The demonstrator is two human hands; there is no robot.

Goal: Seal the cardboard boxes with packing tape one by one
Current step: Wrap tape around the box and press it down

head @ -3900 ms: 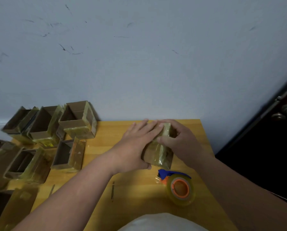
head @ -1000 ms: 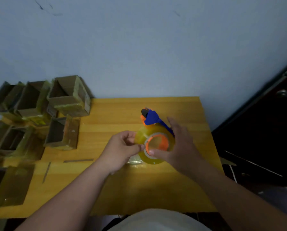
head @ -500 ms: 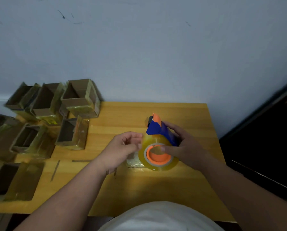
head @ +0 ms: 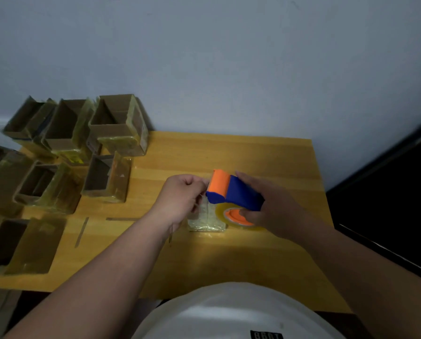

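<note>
Box (head: 205, 220), small and tape-wrapped, lies mid-surface below both hands; it looks light and slippery, best held by its edges. Right hand (head: 271, 209) grips the tape dispenser (head: 231, 192); left hand (head: 182, 195), at its 9 o'clock, seems to pinch the tape end.

right hand (head: 273, 211) grips tape dispenser (head: 234, 192) | left hand (head: 182, 194) pinches tape end | over box (head: 205, 220)

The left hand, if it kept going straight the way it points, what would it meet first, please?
Most likely the tape dispenser: the left hand points right, its fingertips almost at the orange end, though depth is unclear.
</note>
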